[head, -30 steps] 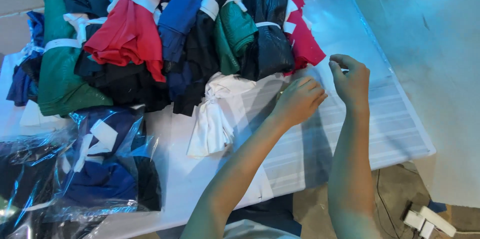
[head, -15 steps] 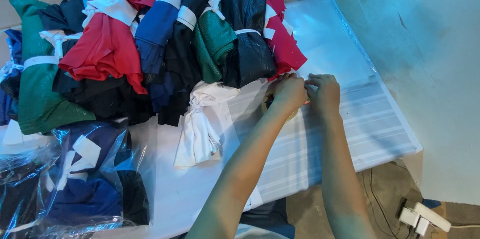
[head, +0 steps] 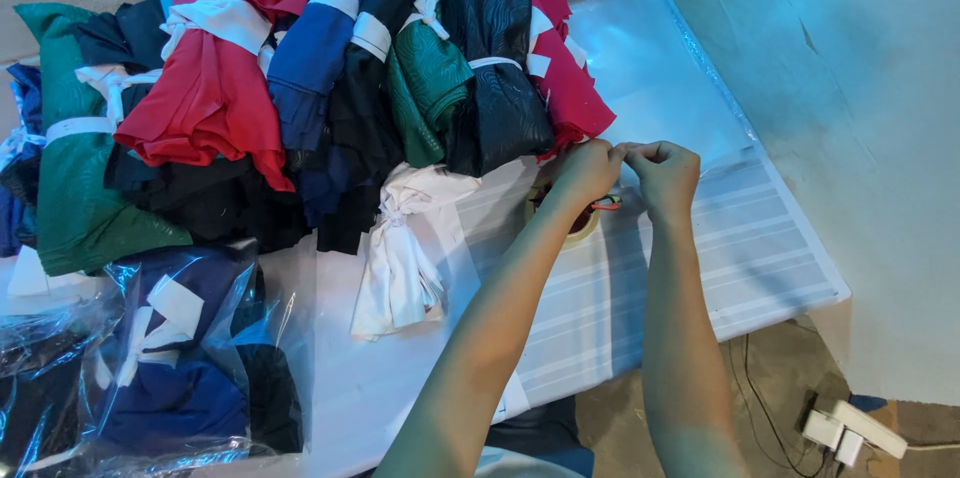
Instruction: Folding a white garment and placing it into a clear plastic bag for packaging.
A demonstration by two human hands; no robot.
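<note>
both hands are meeting fingertip to fingertip, the left hand (head: pixel 588 168) and right hand (head: pixel 665 173) pinching something thin above the tape roll (head: pixel 572 221) on the white table (head: pixel 760 258); what they are pinching is too small to tell. it is likely handling light and sticky, best gripped at the loose end; bundled garments (head: pixel 300 88) are crowding just behind, a white tied bundle (head: pixel 400 248) lying beside.

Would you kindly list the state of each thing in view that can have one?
Left hand: fingertips pinched, above the tape roll.
Right hand: pinched, fingertips meeting the left's.
Tan tape roll: lying flat on the clear plastic sheets.
White cloth bundle: knotted, lying alone.
Red, blue, green and black garment bundles: tied with white strips, heaped.
Bagged navy garments: inside clear plastic.
</note>
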